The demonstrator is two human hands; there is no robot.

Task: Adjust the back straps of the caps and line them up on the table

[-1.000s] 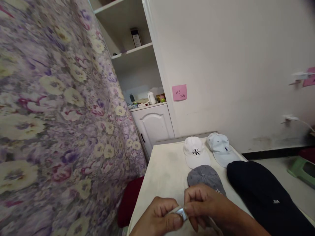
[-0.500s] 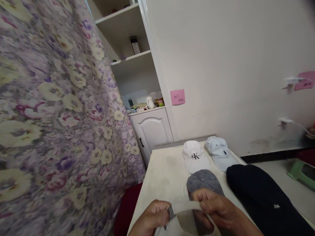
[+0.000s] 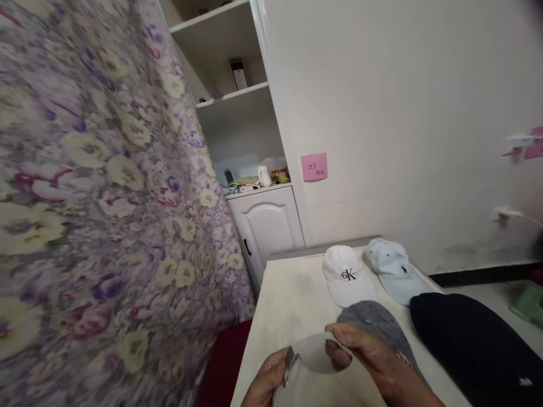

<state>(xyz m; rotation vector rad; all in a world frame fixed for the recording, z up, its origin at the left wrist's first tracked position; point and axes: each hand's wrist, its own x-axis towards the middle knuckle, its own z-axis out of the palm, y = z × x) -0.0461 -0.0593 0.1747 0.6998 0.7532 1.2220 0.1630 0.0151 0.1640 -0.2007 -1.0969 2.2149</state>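
Observation:
A pale, off-white cap [image 3: 297,390] is held low over the table, its back strap facing up and its lower part cut off by the frame. My left hand [image 3: 268,377] pinches it beside a metal buckle [image 3: 290,362]. On the other side, my right hand [image 3: 368,351] grips the strap's far end, thumb and fingers closed on the cloth. Just beyond that hand lies a grey cap [image 3: 375,319], partly covered by it. Farther back rest a white cap [image 3: 343,265] with black letters and a light blue cap [image 3: 388,263] with a small dark emblem.
A large dark navy cap [image 3: 462,333] lies on the right of the cream table [image 3: 282,305]. Floral curtain [image 3: 127,226] fills the left side. Behind stand a white cabinet [image 3: 271,226] with shelves and a wall bearing a pink note [image 3: 314,167].
The strap has been raised and turned slightly, with both hands still on the cap. My view has shifted a little left, so the other caps appear farther right and more of the grey one shows.

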